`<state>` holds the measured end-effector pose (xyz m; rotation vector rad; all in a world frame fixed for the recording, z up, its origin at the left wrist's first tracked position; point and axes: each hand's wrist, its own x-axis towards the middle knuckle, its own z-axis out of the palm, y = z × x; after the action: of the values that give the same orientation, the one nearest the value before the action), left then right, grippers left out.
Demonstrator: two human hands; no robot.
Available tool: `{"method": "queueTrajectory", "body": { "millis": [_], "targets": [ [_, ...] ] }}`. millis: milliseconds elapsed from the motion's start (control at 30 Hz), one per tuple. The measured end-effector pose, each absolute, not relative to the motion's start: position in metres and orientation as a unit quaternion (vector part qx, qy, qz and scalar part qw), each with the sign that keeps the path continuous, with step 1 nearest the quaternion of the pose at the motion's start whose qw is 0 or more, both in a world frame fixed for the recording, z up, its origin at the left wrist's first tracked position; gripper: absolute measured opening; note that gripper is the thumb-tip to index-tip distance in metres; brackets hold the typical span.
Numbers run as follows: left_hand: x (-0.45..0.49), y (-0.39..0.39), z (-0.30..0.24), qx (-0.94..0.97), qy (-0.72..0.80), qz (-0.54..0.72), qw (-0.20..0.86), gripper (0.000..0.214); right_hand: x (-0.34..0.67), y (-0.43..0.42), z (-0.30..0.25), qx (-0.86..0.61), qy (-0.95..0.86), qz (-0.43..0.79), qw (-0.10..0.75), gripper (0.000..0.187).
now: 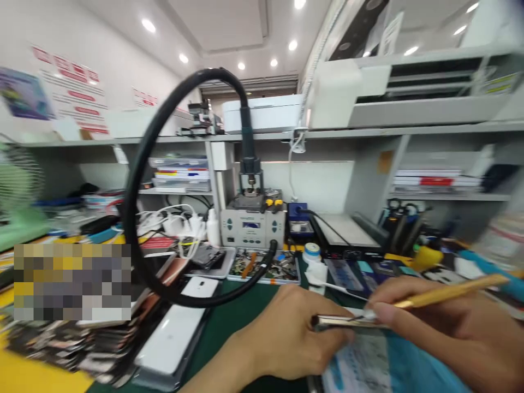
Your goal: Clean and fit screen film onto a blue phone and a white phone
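Observation:
My left hand is closed around a thin phone-like device, seen edge-on with a shiny metallic rim. My right hand grips a slim tool with a gold handle, which slants up to the right. The tool's tip lies close to the device's edge, and its exact shape is too blurred to tell. A small white bit shows at the right fingertips; I cannot make out what it is. Below both hands lies a blue-and-white printed packet, partly hidden by them.
A white phone lies left on the green mat, beside stacked phone parts. A thick black hose loops up from the hot-air station. Before it sits a parts tray. A white-capped bottle stands beyond my hands.

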<state>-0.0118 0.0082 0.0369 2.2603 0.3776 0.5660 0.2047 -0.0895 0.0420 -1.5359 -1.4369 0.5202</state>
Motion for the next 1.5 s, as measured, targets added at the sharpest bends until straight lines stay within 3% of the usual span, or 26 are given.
{"method": "queueTrajectory", "body": {
  "millis": [133,500,733,967,1500],
  "targets": [
    [-0.012,0.009,0.039,0.887,0.128,0.209,0.391,0.025,0.189,-0.099,0.066,-0.642,-0.598,0.226,0.424,0.028],
    [-0.008,0.007,0.038,0.886,0.134,0.195,0.398,0.028,0.187,-0.101,0.074,-0.618,-0.582,0.267,0.456,0.025],
    [-0.010,0.007,0.032,0.909,0.113,0.219,0.335,0.022,0.191,-0.102,0.073,-0.605,-0.566,0.294,0.477,0.025],
    [-0.011,0.006,0.022,0.946,0.034,0.229,0.225,0.028,0.191,-0.110,0.067,-0.583,-0.623,0.301,0.425,0.018],
    [-0.012,0.005,0.021,0.944,0.029,0.229,0.234,0.030,0.188,-0.113,0.064,-0.557,-0.663,0.292,0.406,0.010]
  ]
}}
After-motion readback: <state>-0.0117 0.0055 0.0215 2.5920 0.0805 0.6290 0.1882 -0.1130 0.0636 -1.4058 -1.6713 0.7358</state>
